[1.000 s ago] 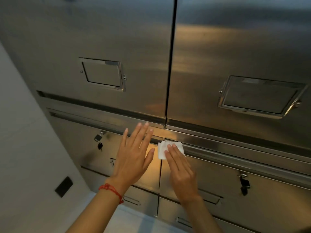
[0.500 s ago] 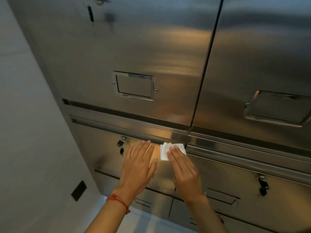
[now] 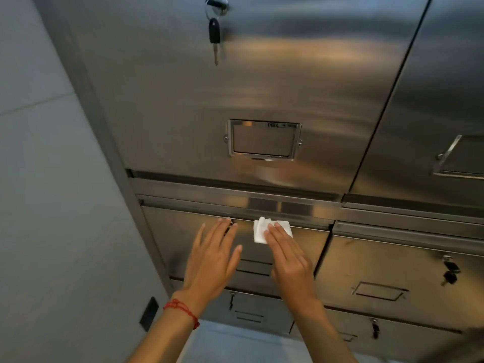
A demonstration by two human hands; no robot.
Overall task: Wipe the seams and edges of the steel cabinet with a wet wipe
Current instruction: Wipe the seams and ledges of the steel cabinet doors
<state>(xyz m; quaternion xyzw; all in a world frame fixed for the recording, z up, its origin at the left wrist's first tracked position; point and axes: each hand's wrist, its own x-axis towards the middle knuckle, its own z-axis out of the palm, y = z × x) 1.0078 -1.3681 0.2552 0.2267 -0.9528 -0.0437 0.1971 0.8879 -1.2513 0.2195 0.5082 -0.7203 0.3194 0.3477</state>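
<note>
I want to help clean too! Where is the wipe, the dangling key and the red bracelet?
wet wipe (image 3: 260,230): head view, on the bare folded part left of the fingers.
key (image 3: 214,34): head view, on its black head.
red bracelet (image 3: 180,308): head view, on the cord across the left wrist.

I see bare drawer front (image 3: 309,247) right of my hands; the left hand (image 3: 212,260) blocks leftward travel, perhaps touching steel.

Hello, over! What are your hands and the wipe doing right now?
Right hand flat, pressing wet wipe on drawer's top edge. Left hand open, flat beside it. Nothing blocking.
</note>
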